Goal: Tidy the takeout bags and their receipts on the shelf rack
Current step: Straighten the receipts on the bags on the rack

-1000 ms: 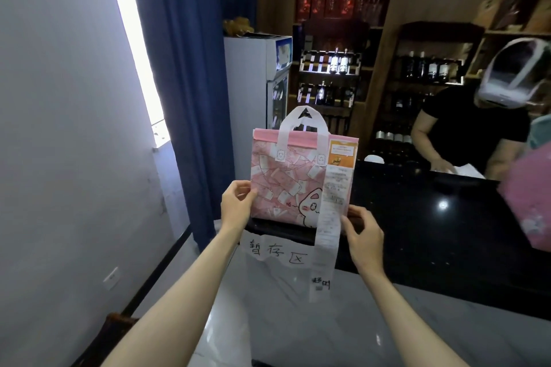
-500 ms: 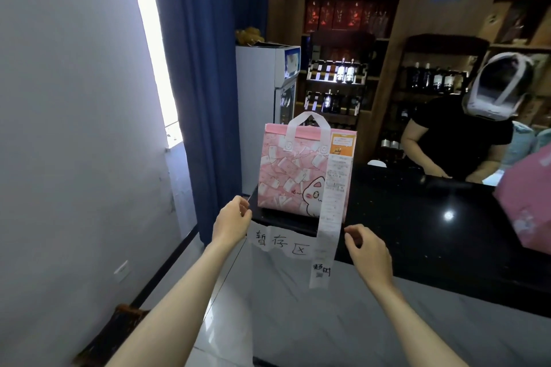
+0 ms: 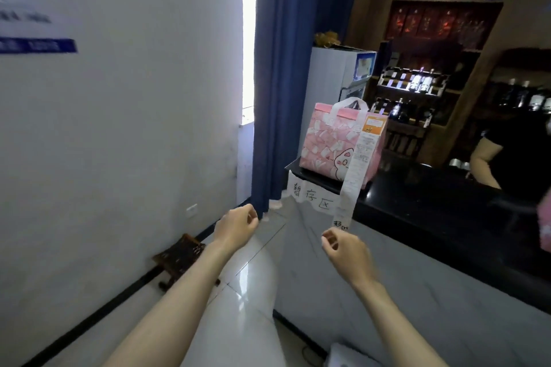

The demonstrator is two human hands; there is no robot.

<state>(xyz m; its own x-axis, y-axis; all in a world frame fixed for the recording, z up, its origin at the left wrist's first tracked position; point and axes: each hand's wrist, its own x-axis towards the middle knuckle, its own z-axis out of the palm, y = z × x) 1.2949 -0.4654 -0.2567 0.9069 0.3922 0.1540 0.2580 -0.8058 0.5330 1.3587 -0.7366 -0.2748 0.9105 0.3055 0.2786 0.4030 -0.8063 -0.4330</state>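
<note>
Pink, square takeout bag (image 3: 331, 146) of soft printed fabric with white loop handles and a cartoon face near its lower right: upright on the left end of the glossy black counter (image 3: 417, 197), close to the corner. Long white paper receipt (image 3: 356, 170) with an orange header: fixed high on the bag's right front, hanging down past the counter edge, lower end in front of the pale counter face. White handwritten paper sign (image 3: 311, 194): taped along the counter edge below the bag, overlapped on its right by the receipt.

Left hand (image 3: 237, 225): raised in mid-air, well below and left of the bag, fingers loosely curled, grip holding nothing. Right hand (image 3: 347, 250): raised just beneath the receipt's free end, fingers loosely curled, thumb and forefinger close together; fingertips near the paper's bottom edge, contact impossible to confirm, nothing visibly pinched.

Dark blue curtain (image 3: 280, 68): hanging behind the counter corner, beside a bright window strip. White cabinet fridge (image 3: 334, 80): behind the bag. Dark wooden shelving with bottles (image 3: 417, 86): along the back wall. Second person in a black top (image 3: 512, 155): behind the counter at right, largely cropped. Second pink bag (image 3: 545, 226): partly in view at the right edge. Small dark wooden stool (image 3: 179, 256): on the floor against the white wall.
</note>
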